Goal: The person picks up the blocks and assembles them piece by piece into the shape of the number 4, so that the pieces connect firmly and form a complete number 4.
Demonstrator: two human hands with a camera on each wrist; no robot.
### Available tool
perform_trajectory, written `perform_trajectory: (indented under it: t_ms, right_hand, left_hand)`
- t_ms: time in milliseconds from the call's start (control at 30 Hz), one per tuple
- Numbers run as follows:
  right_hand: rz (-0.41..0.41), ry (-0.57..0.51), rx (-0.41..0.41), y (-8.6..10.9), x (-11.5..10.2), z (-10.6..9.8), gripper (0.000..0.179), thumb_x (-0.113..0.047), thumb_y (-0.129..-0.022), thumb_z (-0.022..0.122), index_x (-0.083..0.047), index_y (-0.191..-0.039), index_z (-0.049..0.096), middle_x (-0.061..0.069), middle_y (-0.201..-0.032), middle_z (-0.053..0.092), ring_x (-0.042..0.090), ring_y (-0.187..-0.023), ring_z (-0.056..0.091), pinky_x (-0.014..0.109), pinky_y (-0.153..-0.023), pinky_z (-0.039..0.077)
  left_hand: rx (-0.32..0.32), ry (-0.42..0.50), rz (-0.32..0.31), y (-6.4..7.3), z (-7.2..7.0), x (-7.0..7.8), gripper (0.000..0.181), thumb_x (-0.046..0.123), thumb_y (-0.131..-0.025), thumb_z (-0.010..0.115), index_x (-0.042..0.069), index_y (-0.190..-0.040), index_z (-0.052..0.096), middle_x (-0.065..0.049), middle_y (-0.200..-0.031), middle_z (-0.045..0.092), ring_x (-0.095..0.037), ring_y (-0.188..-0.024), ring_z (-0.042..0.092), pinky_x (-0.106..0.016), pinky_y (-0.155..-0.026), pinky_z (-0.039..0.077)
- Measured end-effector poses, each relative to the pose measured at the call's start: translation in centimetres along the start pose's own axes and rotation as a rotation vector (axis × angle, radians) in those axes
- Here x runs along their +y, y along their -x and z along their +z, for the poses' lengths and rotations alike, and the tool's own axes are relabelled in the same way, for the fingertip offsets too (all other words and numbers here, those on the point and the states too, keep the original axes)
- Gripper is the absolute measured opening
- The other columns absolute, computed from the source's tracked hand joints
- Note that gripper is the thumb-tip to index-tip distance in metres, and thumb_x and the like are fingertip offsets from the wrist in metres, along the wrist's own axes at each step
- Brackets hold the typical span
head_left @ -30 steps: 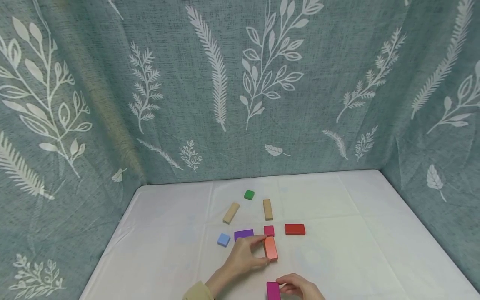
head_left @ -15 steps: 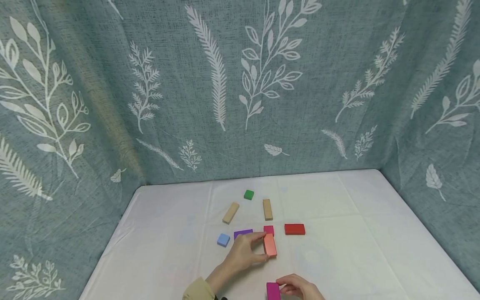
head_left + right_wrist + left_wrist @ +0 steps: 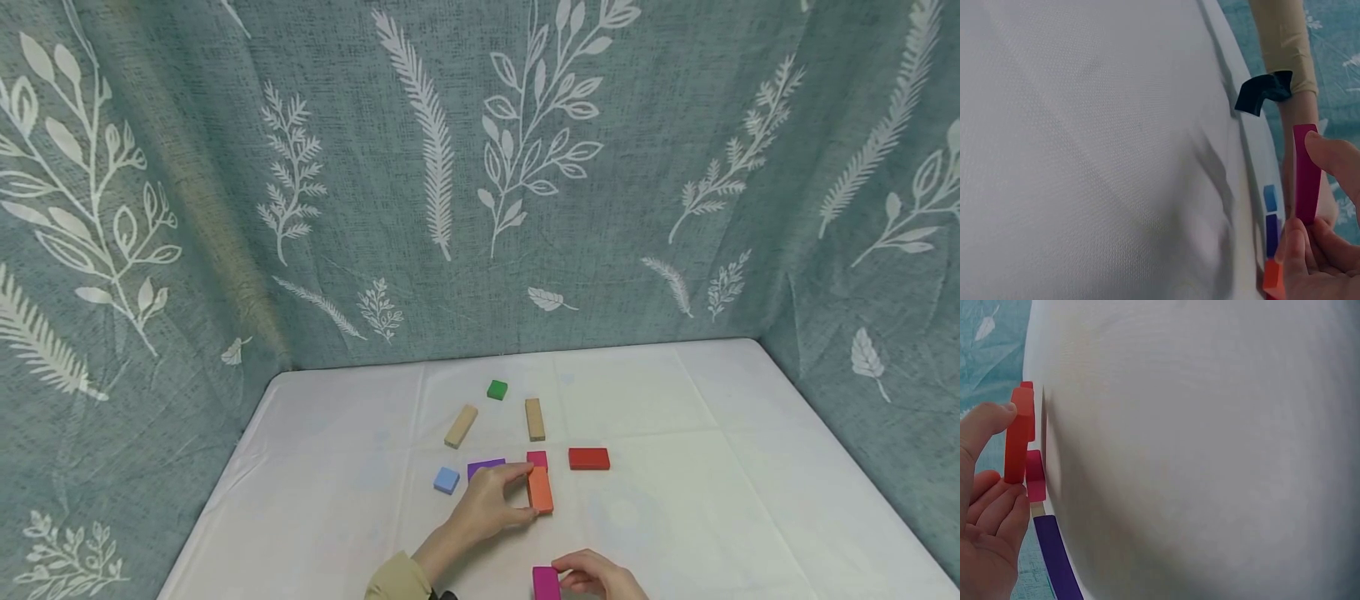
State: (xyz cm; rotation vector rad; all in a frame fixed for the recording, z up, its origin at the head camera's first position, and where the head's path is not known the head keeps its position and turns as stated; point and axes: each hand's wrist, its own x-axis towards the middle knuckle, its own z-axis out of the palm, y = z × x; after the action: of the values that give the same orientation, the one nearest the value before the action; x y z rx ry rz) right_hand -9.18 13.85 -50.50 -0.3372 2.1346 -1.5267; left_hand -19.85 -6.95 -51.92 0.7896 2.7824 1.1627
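**Your left hand (image 3: 483, 504) pinches the orange block (image 3: 540, 490); your right hand (image 3: 600, 575) pinches a magenta block (image 3: 546, 583)**

Your left thumb is at the near end of the orange block and your fingertips are at its far end. Your right thumb and fingers grip the magenta block, which sits on the near side of the orange one, partly cut off in the head view. Just beyond the orange block is a pink block (image 3: 537, 459), its near edge overlapped; you cannot tell whether the two touch. To the left of the orange block lies a purple block (image 3: 486, 467), partly hidden by your left hand, and farther left a blue block (image 3: 446, 480). A red block (image 3: 588, 458) lies to its right, slightly beyond. Well beyond it are a wooden block (image 3: 535, 419), a second, slanted wooden block (image 3: 461, 427) off to the left, and, farthest out, a green block (image 3: 497, 390). All this is on or above a white surface (image 3: 675, 500), with a leaf-patterned curtain (image 3: 450, 125) behind.
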Motion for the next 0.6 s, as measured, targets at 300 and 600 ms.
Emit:
perform_trajectory:
  t_ms: [300, 600]
  right_hand:
    - [0.024, 0.011, 0.017, 0.03, -0.1, 0.32, 0.059, -0.035, -0.081, 0.074, 0.003, -0.123, 0.056, 0.008, -0.112, 0.061, 0.01, -0.089, 0.057, 0.028, -0.088, 0.055]
    - [0.05, -0.002, 0.035, -0.06, -0.05, 0.73, 0.057, -0.034, -0.081, 0.074, 0.001, -0.122, 0.057, 0.007, -0.111, 0.062, 0.016, -0.09, 0.058, 0.029, -0.088, 0.055]
  left_hand:
    - [-0.017, -0.017, 0.031, 0.23, 0.2, -0.07, 0.057, 0.017, -0.07, 0.082, 0.003, -0.121, 0.063, -0.009, -0.12, 0.067, -0.023, -0.113, 0.063, -0.033, -0.096, 0.051]
    - [-0.022, -0.058, 0.052, 0.32, 0.26, -0.21, 0.056, 0.019, -0.071, 0.082, 0.003, -0.122, 0.063, -0.008, -0.12, 0.067, -0.023, -0.114, 0.062, -0.033, -0.096, 0.051]
